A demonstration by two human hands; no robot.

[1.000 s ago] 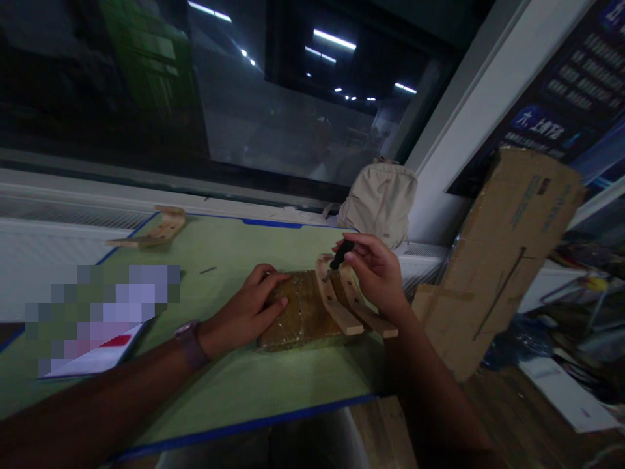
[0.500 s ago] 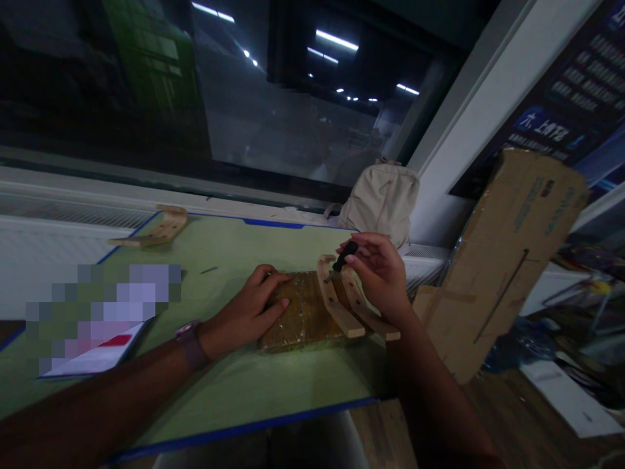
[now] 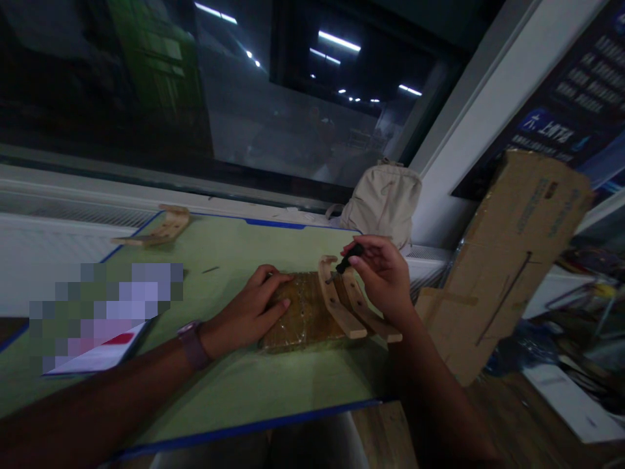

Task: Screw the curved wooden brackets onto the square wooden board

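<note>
My left hand [image 3: 254, 303] lies over the left end of a brown block [image 3: 303, 312] wrapped in shiny clear film, its thumb on top and its index finger along the far edge. A curved pale wooden piece [image 3: 339, 306] with holes rests on the block's right end, and a second curved wooden piece [image 3: 368, 309] stands beside it. Between thumb and fingers, my right hand [image 3: 383, 270] pinches a small black-handled screwdriver [image 3: 349, 258]. The thin metal shank slants down left toward the upper part of the first curved piece; the exact contact at the tip is too small to tell.
The green table [image 3: 234, 397] has a blue edge. Another curved wooden piece [image 3: 166, 228] lies at its far left corner, near a thin dark rod [image 3: 211, 270]. A partly blurred printed sheet [image 3: 105, 355] is at left. Beyond are a beige backpack [image 3: 383, 202] and tall cardboard [image 3: 517, 260].
The screwdriver's handle has tilted lower to the right, and my right hand has shifted slightly with it. My left hand stays on the block. The whole view drifts slightly.
</note>
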